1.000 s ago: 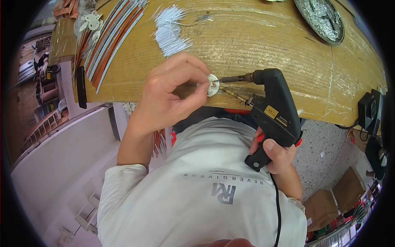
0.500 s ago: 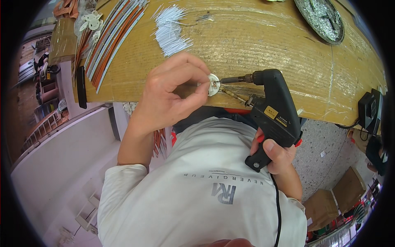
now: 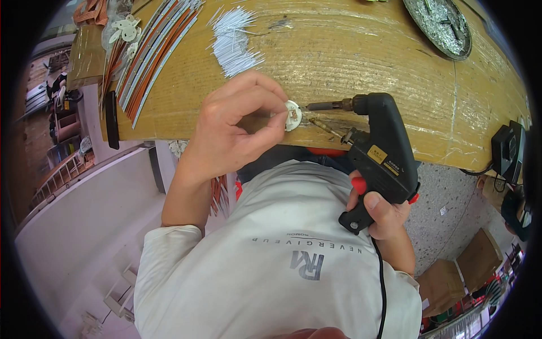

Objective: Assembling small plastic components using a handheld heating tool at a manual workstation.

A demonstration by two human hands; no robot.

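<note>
Thumb and index finger of my left hand [image 3: 237, 121] pinch the edge of a small round white board [image 3: 293, 116] just above the table's near edge. Copper-coloured spots show on its face, while my fingertips cover its left side. Wrapped around the handle of a black soldering gun [image 3: 389, 150] is my right hand [image 3: 385, 212], the index finger by the red trigger [image 3: 359, 185]. The soldering gun points left at the board. Its dark tip [image 3: 322, 106] and the thin brass-coloured solder feed tube [image 3: 324, 126] end a little right of the board, apart from it.
On the wooden table [image 3: 361, 51] lie a pile of thin white wires [image 3: 234, 42] and long orange and grey strips [image 3: 164, 51]. A round metal pan [image 3: 443, 28] with silvery scraps stands at far right. Black boxy devices [image 3: 508, 147] sit at the right edge. The gun's cord [image 3: 381, 282] hangs down.
The soldering gun has drawn back slightly to the right, so its tip and feed tube have parted from the board. More of the red trigger shows. My left hand has stayed put.
</note>
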